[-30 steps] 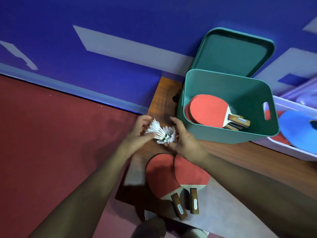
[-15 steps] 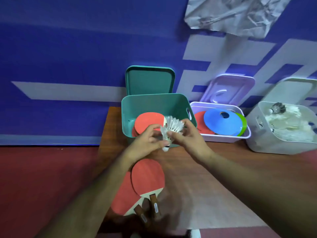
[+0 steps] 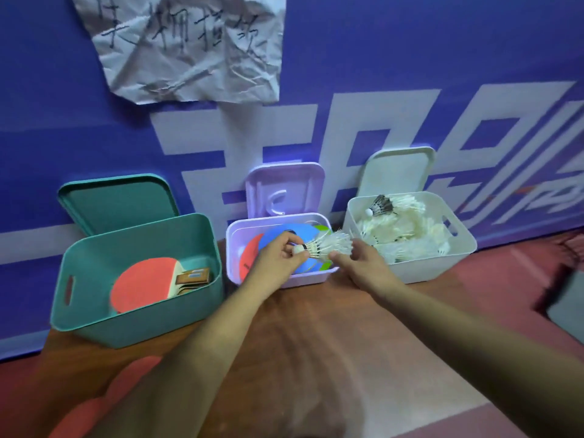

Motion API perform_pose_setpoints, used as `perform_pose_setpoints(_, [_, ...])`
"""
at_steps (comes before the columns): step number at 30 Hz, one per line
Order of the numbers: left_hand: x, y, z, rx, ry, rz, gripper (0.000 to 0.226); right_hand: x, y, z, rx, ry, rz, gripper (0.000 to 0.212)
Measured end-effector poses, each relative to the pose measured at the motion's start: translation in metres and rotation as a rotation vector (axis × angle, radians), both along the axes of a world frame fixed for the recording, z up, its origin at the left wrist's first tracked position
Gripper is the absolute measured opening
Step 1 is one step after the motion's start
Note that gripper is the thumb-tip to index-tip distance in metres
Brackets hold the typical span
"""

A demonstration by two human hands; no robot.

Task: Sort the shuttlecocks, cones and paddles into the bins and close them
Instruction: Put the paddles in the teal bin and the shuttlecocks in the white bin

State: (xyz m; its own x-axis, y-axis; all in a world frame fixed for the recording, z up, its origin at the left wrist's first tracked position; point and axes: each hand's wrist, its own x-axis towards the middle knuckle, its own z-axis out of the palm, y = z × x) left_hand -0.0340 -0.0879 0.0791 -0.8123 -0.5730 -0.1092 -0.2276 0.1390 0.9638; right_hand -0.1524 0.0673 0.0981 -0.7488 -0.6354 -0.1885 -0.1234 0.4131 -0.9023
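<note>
**Hands.** We find the left hand (image 3: 281, 259) pinching the cork end of the held shuttlecocks (image 3: 330, 246), fingers curled narrow about it. The right hand (image 3: 360, 263) takes the feather end, with the thumb against the skirt and the fingers curled behind. We cannot tell how firmly it grips. Blur prevents us saying whether this is one shuttlecock or a nested few.

**Position.** The held shuttlecocks hang in the air over the right end of the purple bin (image 3: 284, 281), just short of the white bin (image 3: 420, 268). They touch neither.

**Done, in our judgement.**
- The teal bin (image 3: 94, 324) holds red paddles (image 3: 142, 284).
- The purple bin holds flat cones (image 3: 305, 231) in blue, red and green.
- The white bin holds a heap of white shuttlecocks (image 3: 407, 229) with one dark shuttlecock (image 3: 382, 205) on top.

Each kind sits in its own bin. The three bins stand in a row on the wooden surface (image 3: 316, 343), against the blue wall (image 3: 379, 74).

**Outstanding.**
- The held shuttlecocks have yet to go into the white bin.
- No bin is closed. The teal lid (image 3: 117, 200), purple lid (image 3: 284, 188) and white lid (image 3: 398, 172) each lean upright against the wall behind their bins.
- The arms cover much of the near surface, so we cannot tell whether further items await sorting.
</note>
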Motion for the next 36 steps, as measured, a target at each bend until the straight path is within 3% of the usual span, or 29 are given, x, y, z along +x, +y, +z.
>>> perform_pose_setpoints(3, [-0.07,0.034,0.002,-0.109,-0.01,-0.049,0.022,-0.063,0.039,0.002,0.01,0.084,-0.03,0.035])
perform_pose_setpoints(7, [-0.144,0.071,0.0,-0.27,-0.089,-0.108,0.019,-0.139,0.082,0.001,0.108,0.243,0.016,0.052])
perform_pose_setpoints(12, [-0.195,0.106,-0.034,-0.391,-0.229,-0.161,0.021,-0.203,0.104,-0.031,0.32,0.382,0.131,0.047])
perform_pose_setpoints(17, [-0.209,0.113,-0.075,-0.723,-0.406,-0.226,0.032,-0.221,0.092,-0.065,0.457,0.479,0.251,0.048])
perform_pose_setpoints(20, [-0.218,0.115,-0.087,-0.846,-0.443,-0.195,0.027,-0.226,0.085,-0.079,0.498,0.459,0.259,0.032])
perform_pose_setpoints(23, [-0.22,0.115,-0.09,-0.929,-0.432,-0.147,0.031,-0.223,0.081,-0.081,0.502,0.491,0.231,0.04])
perform_pose_setpoints(27, [-0.203,0.108,-0.086,-0.755,-0.349,-0.121,0.034,-0.206,0.08,-0.071,0.387,0.524,0.158,0.063])
perform_pose_setpoints(30, [-0.173,0.089,-0.065,-0.608,-0.319,-0.066,0.032,-0.193,0.081,-0.05,0.354,0.537,0.12,0.06])
perform_pose_setpoints(36, [-0.065,0.039,-0.029,-0.535,-0.314,0.05,0.019,-0.127,0.062,-0.008,0.239,0.638,0.182,0.048])
